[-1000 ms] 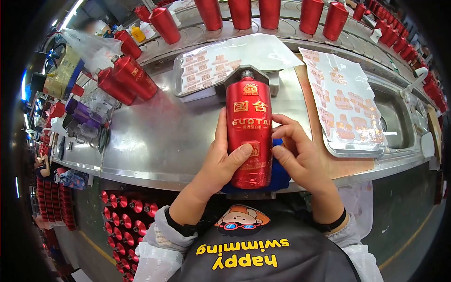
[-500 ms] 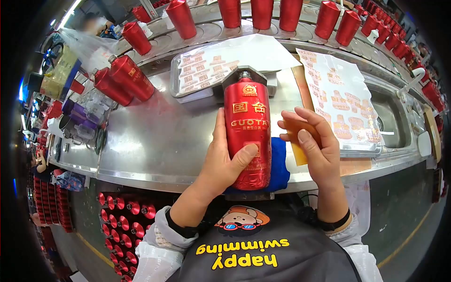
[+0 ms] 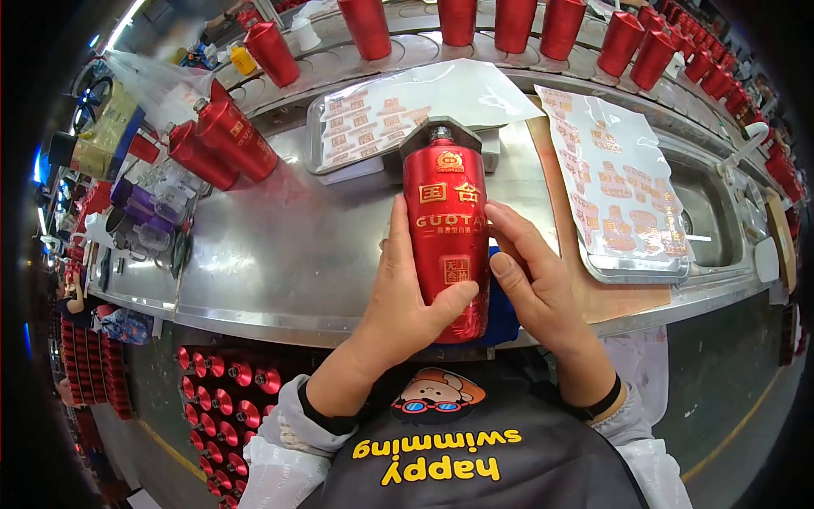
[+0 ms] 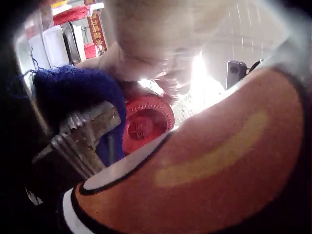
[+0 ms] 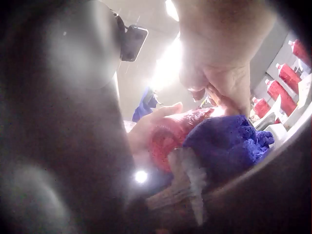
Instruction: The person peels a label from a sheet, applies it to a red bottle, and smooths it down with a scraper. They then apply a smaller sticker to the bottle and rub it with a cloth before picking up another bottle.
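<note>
A red liquor bottle (image 3: 437, 199) with gold lettering lies on its back, its dark neck at a grey angular rest (image 3: 415, 136). My left hand (image 3: 398, 293) grips its left side, thumb across the front just below a square gold label (image 3: 456, 271). Against the right side are the curled fingers and thumb of my right hand (image 3: 538, 284); the amber scraper it pinched half a second ago is hidden there. Blue cloth (image 3: 504, 310) lies under the bottle. Its round base (image 4: 146, 124) shows in the left wrist view, beside the cloth (image 4: 78, 87).
Two red bottles (image 3: 229, 140) lean together at left. Behind the work, gold sticker sheets lie on a tray (image 3: 315, 140), with another sheet (image 3: 627, 161) at right before a sink (image 3: 716, 199). Several red bottles (image 3: 458, 21) stand on the curved conveyor. More bottles (image 3: 225, 399) stand below the table.
My right hand, held away with the amber scraper half a second ago, is back at the bottle's right side. My left thumb slid down off the square label. Conveyor bottles moved right.
</note>
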A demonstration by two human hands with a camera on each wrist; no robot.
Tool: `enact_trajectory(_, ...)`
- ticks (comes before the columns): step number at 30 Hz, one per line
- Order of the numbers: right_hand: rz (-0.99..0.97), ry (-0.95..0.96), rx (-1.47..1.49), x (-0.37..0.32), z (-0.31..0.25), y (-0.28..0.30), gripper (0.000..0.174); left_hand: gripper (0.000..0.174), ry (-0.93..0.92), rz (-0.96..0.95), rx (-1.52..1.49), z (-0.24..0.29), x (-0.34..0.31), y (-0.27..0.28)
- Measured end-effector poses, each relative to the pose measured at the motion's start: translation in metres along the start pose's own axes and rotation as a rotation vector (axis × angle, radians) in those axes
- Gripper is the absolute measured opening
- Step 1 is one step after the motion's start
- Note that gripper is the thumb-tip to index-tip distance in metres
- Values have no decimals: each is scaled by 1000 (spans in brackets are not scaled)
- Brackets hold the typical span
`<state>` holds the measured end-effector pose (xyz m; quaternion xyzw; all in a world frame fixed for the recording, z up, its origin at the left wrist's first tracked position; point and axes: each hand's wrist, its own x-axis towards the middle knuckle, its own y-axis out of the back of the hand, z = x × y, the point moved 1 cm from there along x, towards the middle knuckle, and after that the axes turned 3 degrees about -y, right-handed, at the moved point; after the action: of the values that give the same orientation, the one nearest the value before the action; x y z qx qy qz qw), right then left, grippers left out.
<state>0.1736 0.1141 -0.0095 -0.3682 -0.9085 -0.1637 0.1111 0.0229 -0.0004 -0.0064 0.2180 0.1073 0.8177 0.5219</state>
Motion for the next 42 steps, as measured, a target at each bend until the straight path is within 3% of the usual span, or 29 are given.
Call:
enact_trajectory(3,4,-23,8,0,1,-3,43,104,65,58,-157,0,7,-2)
enact_trajectory(18,6,-43,98,-2,5,1,44,101,-6,4,65,6,3,0)
enact_trajectory(21,129,-92,301,0,-6,8,42,92,72,51,-455,2,7,-2)
enact_trajectory(25,-7,-298,478,0,-14,30,31,85,62,48,-541,6,8,-3)
enact_trajectory(28,-91,-283,393,-3,-5,31,29,86,6,52,-385,-4,7,-5)
enact_trajectory(40,-58,-130,306,-5,-5,18,30,92,47,-2,-228,-3,3,-2)
enact_trajectory(42,-44,-128,282,-7,-6,17,32,91,71,9,-404,2,5,-2)
